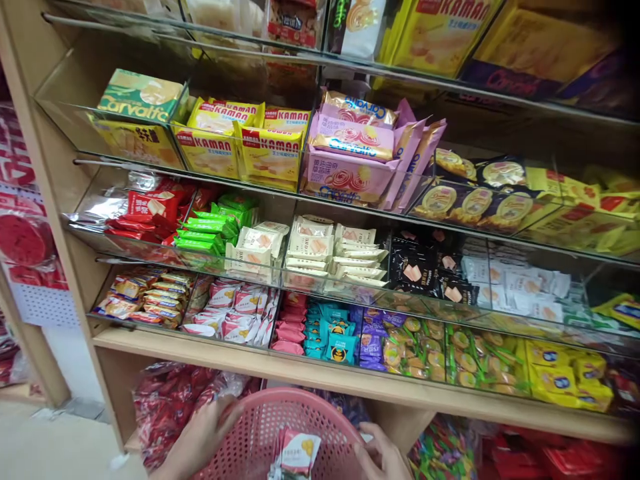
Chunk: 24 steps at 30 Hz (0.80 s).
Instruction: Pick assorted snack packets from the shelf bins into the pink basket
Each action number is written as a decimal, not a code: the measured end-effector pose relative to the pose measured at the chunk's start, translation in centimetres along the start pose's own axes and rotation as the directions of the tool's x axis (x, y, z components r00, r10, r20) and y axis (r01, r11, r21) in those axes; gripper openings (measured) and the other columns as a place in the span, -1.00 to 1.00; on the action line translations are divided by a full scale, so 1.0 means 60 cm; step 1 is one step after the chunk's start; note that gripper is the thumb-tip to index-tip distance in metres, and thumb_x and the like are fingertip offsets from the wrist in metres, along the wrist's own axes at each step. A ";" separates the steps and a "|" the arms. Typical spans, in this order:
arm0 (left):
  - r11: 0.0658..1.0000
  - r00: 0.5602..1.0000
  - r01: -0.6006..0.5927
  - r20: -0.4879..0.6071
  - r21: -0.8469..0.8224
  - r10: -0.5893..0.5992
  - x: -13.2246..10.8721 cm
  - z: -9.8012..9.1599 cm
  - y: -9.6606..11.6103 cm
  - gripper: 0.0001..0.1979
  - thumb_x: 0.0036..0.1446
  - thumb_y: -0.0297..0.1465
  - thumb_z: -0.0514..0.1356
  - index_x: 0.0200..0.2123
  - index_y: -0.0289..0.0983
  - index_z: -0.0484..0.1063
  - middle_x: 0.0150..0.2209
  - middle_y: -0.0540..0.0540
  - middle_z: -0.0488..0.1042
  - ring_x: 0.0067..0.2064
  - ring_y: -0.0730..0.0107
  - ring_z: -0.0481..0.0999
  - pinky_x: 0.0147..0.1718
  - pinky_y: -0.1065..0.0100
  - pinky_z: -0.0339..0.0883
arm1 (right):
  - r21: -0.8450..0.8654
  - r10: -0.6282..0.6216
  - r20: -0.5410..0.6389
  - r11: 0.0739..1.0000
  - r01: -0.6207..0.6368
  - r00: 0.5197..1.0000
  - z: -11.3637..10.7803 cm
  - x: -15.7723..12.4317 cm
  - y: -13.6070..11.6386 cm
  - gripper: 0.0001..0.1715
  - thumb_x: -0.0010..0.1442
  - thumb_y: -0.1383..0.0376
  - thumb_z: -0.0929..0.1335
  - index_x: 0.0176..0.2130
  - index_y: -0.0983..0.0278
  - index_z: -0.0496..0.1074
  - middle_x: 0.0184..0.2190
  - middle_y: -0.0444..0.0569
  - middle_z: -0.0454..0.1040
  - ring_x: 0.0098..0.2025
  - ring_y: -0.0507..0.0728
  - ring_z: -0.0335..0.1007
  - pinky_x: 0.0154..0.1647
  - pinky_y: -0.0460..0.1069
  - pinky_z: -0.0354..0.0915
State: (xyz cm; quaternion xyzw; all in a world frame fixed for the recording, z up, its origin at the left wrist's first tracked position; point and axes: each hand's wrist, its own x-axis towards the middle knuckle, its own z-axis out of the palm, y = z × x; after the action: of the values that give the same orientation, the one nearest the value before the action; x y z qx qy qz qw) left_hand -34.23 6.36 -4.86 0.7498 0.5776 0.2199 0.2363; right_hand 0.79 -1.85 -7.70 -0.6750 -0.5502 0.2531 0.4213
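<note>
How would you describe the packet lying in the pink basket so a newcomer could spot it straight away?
Start at the wooden snack shelf and drop to the bottom edge of the view, where the left hand and right hand grip the rim of a pink basket. Inside lies a small packet. It is white and pink with a yellow picture, the only item in the basket.

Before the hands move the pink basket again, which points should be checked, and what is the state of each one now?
1. Left hand on rim of pink basket: ok.
2. Right hand at the opposite rim: ok.
3. Packet lies inside the basket: ok.
4. Firmness of both grips: cannot tell; fingers partly hidden.
5. Basket clear of wooden shelf edge: cannot tell; it sits close below.
</note>
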 end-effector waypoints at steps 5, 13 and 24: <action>0.938 0.997 0.048 0.033 0.342 -0.063 -0.002 0.019 -0.002 -0.61 0.27 -0.20 -0.13 -0.05 -0.28 0.31 -0.21 -0.23 0.52 -0.09 0.07 0.50 -0.14 0.19 0.29 | -0.058 -0.044 0.046 0.997 0.047 0.998 -0.035 -0.001 -0.052 -0.41 0.06 -0.08 0.19 -0.13 0.29 0.35 -0.54 -0.03 0.50 -0.47 0.19 0.46 -0.43 0.02 0.33; 0.859 0.994 -0.017 0.101 0.511 -0.040 -0.010 -0.002 0.030 -0.62 0.30 -0.24 -0.17 -0.04 -0.35 0.26 -0.24 -0.29 0.53 -0.12 0.00 0.53 -0.21 0.13 0.34 | -0.108 -0.062 0.066 0.992 0.069 0.996 -0.134 -0.008 -0.180 -0.51 0.15 0.00 0.20 -0.11 0.30 0.34 -0.42 -0.01 0.51 -0.39 0.17 0.45 -0.32 0.03 0.32; 0.828 0.992 -0.053 0.125 0.558 -0.021 -0.009 -0.011 0.049 -0.66 0.30 -0.20 -0.16 -0.14 -0.31 0.25 -0.28 -0.28 0.53 -0.17 0.04 0.55 -0.28 0.21 0.35 | -0.197 -0.065 0.028 0.978 0.069 0.998 -0.176 -0.037 -0.185 -0.56 0.14 0.06 0.24 -0.13 0.31 0.39 -0.34 0.06 0.55 -0.32 0.18 0.47 -0.27 0.06 0.33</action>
State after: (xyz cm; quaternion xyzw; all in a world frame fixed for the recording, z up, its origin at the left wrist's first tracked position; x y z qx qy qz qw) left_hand -32.51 5.27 -2.60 0.8031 0.5945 -0.0047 0.0404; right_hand 2.83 -6.63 6.92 -0.6920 -0.5995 0.1900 0.3545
